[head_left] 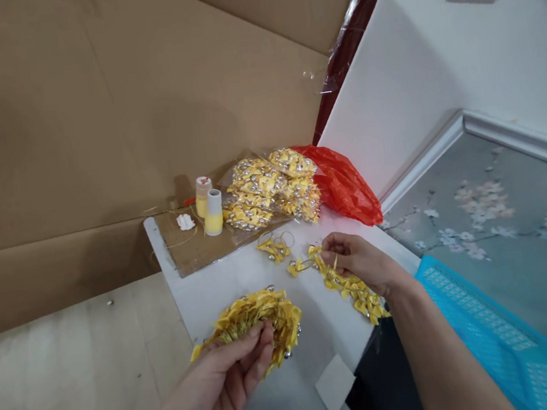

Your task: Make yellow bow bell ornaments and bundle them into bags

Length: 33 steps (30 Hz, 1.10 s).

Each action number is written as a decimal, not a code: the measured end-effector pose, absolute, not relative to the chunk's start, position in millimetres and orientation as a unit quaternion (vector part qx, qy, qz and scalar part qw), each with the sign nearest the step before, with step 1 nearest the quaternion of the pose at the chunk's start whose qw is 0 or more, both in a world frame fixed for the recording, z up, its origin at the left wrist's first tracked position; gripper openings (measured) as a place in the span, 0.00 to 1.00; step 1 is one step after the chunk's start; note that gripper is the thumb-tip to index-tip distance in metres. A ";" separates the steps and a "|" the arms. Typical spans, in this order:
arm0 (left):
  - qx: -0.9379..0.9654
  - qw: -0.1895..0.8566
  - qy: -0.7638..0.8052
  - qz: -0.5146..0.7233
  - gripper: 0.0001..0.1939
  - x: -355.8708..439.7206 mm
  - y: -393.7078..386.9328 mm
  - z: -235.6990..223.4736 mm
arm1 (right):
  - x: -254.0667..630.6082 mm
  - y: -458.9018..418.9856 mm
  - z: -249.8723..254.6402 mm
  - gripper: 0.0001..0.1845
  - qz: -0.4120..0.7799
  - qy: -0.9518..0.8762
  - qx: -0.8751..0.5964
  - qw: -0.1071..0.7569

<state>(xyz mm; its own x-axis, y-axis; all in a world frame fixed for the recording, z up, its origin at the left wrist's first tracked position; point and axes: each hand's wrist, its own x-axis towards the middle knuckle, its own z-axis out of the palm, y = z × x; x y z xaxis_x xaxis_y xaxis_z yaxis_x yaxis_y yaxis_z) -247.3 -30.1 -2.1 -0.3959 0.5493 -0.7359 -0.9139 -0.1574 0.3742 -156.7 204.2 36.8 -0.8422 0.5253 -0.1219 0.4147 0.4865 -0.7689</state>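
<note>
My left hand (239,364) pinches a thick bunch of yellow ribbon bows (283,321) by its gathered thin strands; small silver bells show along the outer edge. To the right, my right hand (356,262) is closed, thumb and fingertips together at a yellow bow with a thin strand. Beneath and beside those fingers, a row of loose yellow bows (367,303) lies along the edge of the white tabletop (222,275). A smaller cluster of yellow bows with wire-like loops (275,250) rests farther back.
At the back stand clear bags of yellow bows and bells (259,190), a red plastic bag (344,182) and two yellow thread spools (213,213) on a cardboard piece (199,250). A white square (335,385) lies in front. A blue plastic basket (503,343) is at right, cardboard (91,121) behind.
</note>
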 end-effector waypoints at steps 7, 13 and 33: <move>-0.199 0.509 0.406 0.732 0.07 -243.6 -27.0 -1.4 | -143.9 176.7 55.2 0.09 0.383 -0.897 -0.217 0.044; -0.188 0.512 0.403 0.735 0.08 -240.3 -26.3 -3.6 | -143.6 129.6 47.7 0.11 0.313 -0.883 -0.261 0.232; -0.136 0.515 0.404 0.744 0.10 -238.4 -32.3 -5.8 | -143.8 70.5 1.4 0.16 0.310 -0.918 -0.106 0.225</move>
<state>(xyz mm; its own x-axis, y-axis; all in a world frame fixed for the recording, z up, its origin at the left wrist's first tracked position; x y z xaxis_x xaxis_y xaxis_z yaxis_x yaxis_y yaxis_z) -238.4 -32.3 -5.8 -0.4333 0.6568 -0.6172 -0.8755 -0.1443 0.4611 -143.8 70.5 1.4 -0.8768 0.3332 0.3468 0.0548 0.7857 -0.6162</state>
